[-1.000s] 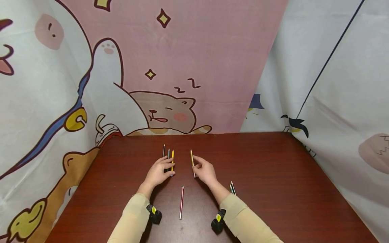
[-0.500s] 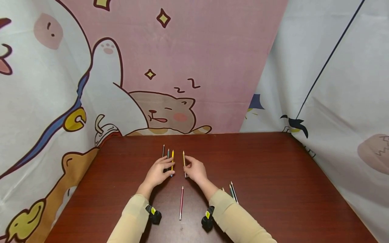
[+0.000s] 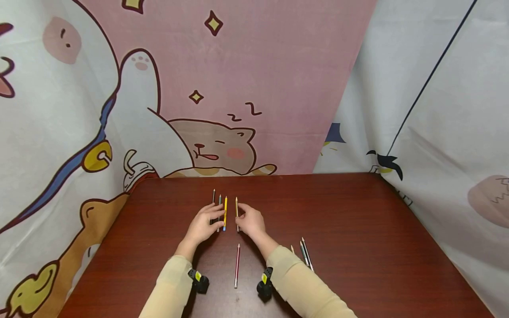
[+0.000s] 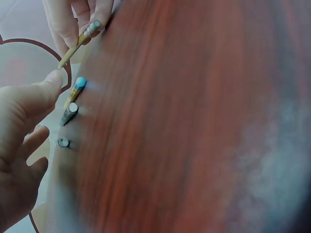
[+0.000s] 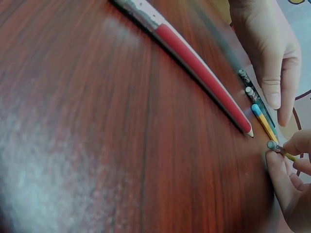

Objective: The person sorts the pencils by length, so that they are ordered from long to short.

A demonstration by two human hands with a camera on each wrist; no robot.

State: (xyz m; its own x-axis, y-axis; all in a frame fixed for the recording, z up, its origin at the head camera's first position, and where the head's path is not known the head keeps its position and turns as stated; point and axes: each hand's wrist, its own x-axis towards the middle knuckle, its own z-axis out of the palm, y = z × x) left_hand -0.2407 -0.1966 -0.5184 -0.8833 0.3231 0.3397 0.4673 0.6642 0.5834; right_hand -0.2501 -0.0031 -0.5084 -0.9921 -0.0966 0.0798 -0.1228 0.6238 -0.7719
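My right hand [image 3: 251, 221] pinches a pale yellow pencil [image 3: 237, 207] between thumb and fingers, its tip pointing away from me. Just left of it, a bright yellow pencil [image 3: 225, 213] with a blue end lies on the table. My left hand [image 3: 203, 226] hovers over a teal pencil [image 3: 220, 199] and a black pencil [image 3: 214, 195], partly hiding both. In the left wrist view the fingers of that hand [image 4: 22, 145] are spread, with nothing gripped. Closer to me, a red pencil [image 3: 237, 265] lies alone between the forearms.
Several pencils [image 3: 304, 251] lie by the right forearm, partly hidden by the sleeve. The brown table [image 3: 377, 247] reaches back to a cartoon-printed cloth [image 3: 286, 88]. A white cloth [image 3: 437, 110] hangs along the right side.
My right hand has carried the pale yellow pencil leftward, close to the bright yellow one. My left hand has shifted slightly left, uncovering the bright yellow pencil. More of the pencils at right shows.
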